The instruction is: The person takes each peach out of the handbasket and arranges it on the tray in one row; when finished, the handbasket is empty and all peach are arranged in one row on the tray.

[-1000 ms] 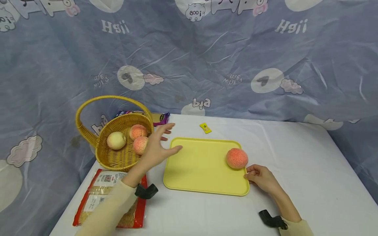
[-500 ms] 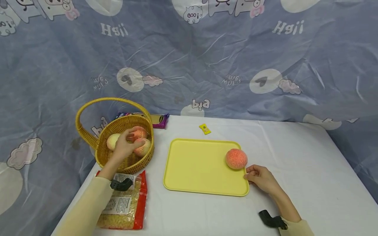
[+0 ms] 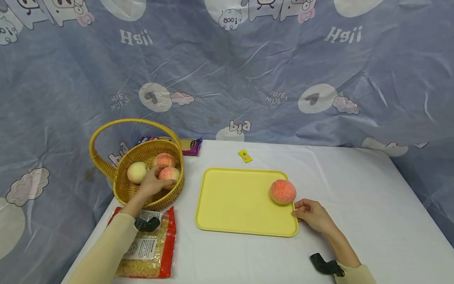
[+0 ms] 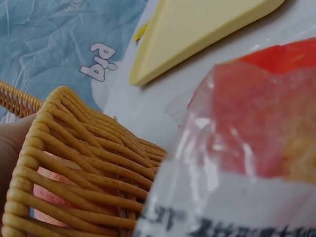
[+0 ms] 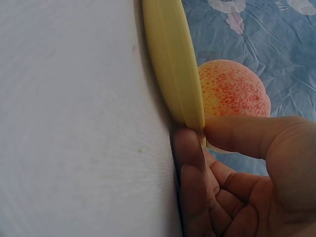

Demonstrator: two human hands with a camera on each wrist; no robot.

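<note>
- The yellow tray (image 3: 237,203) lies flat on the white table (image 3: 358,189), its long axis running left to right.
- Inside the wicker basket (image 3: 173,195), at the right, sits the nearer pink peach (image 3: 171,173); being round, it shows no clear long axis.
- The left hand (image 3: 152,184) reaches into the basket, thumb and fingers pinching that peach from its left.
- The right hand (image 3: 314,215), coming in from the lower right, pinches the tray's right rim, thumb above, beside another peach (image 3: 282,192) on the tray.
</note>
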